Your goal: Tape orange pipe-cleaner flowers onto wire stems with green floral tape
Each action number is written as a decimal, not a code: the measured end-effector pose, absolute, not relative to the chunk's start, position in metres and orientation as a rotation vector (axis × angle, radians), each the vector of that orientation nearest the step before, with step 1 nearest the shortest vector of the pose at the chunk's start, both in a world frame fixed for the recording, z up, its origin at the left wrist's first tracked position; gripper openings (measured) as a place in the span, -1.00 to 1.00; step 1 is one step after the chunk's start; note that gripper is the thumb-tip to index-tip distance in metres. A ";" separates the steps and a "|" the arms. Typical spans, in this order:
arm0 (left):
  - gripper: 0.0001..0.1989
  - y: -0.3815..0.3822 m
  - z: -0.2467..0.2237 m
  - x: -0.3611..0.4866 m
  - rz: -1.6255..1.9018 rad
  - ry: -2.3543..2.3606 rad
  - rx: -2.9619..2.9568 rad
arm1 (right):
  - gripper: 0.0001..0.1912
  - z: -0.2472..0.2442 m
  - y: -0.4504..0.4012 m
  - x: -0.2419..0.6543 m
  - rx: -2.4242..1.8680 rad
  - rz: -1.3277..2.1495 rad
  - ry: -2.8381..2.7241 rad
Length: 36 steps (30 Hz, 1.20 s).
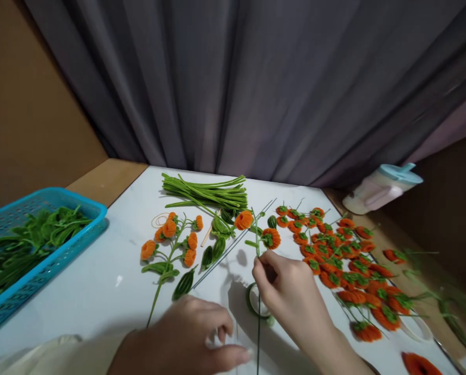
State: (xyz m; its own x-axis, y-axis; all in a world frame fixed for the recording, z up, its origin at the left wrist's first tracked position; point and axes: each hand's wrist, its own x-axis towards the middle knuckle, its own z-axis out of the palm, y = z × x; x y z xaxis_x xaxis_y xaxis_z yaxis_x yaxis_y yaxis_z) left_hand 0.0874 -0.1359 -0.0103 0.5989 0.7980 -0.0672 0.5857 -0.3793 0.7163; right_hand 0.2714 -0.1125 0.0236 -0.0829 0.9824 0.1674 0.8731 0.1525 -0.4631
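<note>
Steady the stem [257, 235], pinched in the right fingers [259, 271] just below the orange heads [271, 238], with the left fingers [233, 357] parted nearby.

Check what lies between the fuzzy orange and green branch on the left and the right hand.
Head view: dark green fuzzy oval leaves, thin straight dark rods and a green ring-shaped roll.

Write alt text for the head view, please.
The right hand pinches an upright stem with two orange blooms; the left hand, thumb and fingers apart, is nearby. On the white table, a spray lies left, loose blooms right; a blue basket of leaves stands far left.
</note>
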 end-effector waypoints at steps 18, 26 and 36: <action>-0.83 -0.138 -0.050 0.145 0.191 0.903 1.179 | -0.67 0.008 -0.102 0.276 -1.679 0.632 -1.962; -0.71 -0.136 -0.056 0.135 0.236 0.753 1.306 | -0.65 0.011 -0.099 0.282 -1.647 0.770 -1.942; -0.60 -0.136 -0.070 0.131 0.258 0.698 1.372 | -0.64 0.010 -0.098 0.284 -1.648 0.789 -1.954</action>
State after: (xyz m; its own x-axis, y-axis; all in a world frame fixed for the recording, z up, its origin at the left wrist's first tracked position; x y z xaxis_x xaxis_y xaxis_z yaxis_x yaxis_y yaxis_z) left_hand 0.1313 -0.1365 -0.0702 0.7750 0.5544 -0.3034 0.2237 0.2083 0.9521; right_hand 0.2843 -0.0976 0.0096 -0.1743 0.9846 -0.0157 0.7193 0.1164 -0.6849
